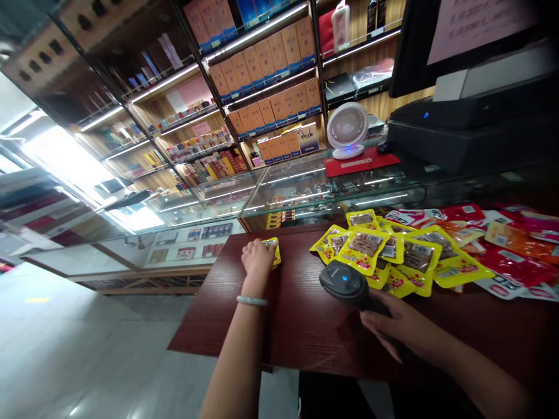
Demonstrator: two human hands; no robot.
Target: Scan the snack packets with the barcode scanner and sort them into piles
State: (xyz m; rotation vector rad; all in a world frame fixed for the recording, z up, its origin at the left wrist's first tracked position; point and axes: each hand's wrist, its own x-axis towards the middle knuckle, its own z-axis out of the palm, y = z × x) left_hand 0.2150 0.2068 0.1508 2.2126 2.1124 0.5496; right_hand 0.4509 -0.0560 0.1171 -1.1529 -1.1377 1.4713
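My right hand is wrapped round the handle of a black barcode scanner, which has a small blue light on top. At the left part of the dark red wooden table, my left hand has its fingers curled on a yellow snack packet, covering much of it. A bangle circles my left wrist. Just beyond the scanner's head lies a loose pile of yellow snack packets with clear windows showing brown food, some overlapping.
Red, orange and white packets spread at the right. Behind the table stands a glass display counter bearing a white fan and a red booklet. A black monitor rises at the right, with stocked shelves beyond.
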